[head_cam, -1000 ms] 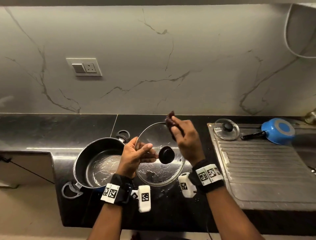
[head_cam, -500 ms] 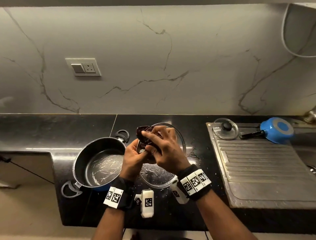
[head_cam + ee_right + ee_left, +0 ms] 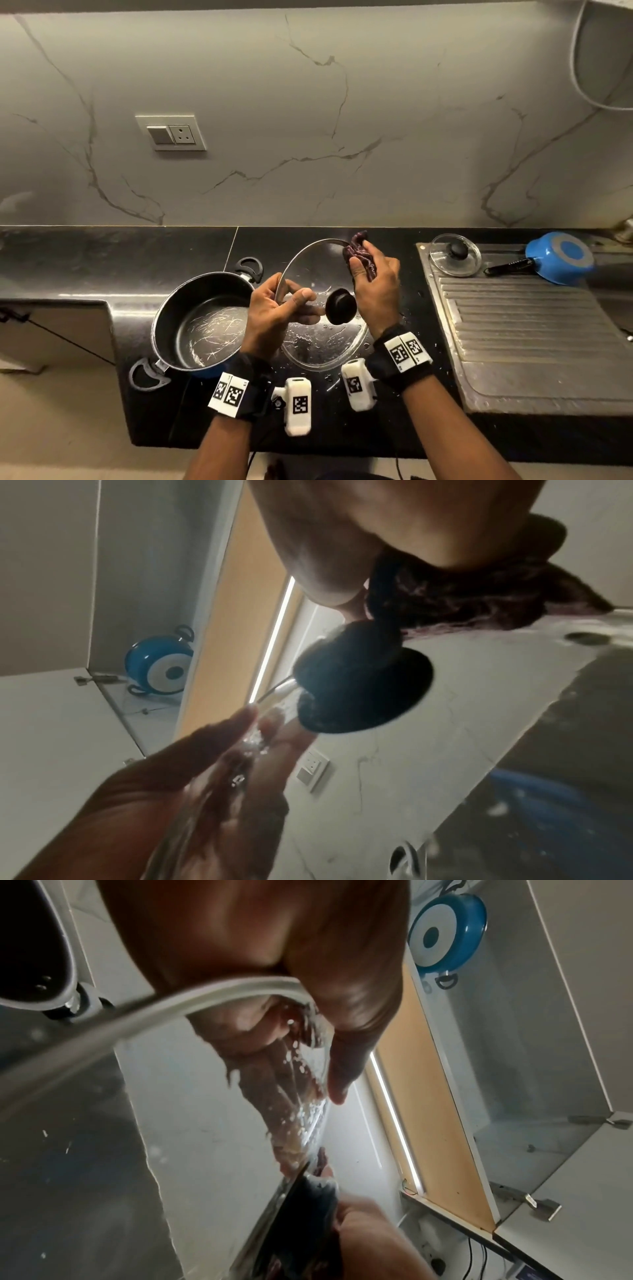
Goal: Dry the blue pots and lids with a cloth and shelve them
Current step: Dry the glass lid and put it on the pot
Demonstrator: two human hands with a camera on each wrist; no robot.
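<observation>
We are partway: one blue pot [image 3: 447,932] sits shelved. Our left hand [image 3: 274,315] pinches the wet glass lid [image 3: 322,346] above the counter; our right hand [image 3: 375,287] clamps the cloth [image 3: 359,253] at its far rim. Big pot [image 3: 202,322], small lid [image 3: 454,255] and saucepan [image 3: 561,257] remain.

Bare counter [image 3: 85,260] left of large pot [image 3: 202,318]: open passage. Centre blocked by tilted glass lid [image 3: 318,346], held over counter between left hand [image 3: 274,315] and right hand [image 3: 376,291]. Drainboard [image 3: 531,342] ribs unoccupied; far end taken by small lid [image 3: 455,255] and blue saucepan [image 3: 561,257].
</observation>
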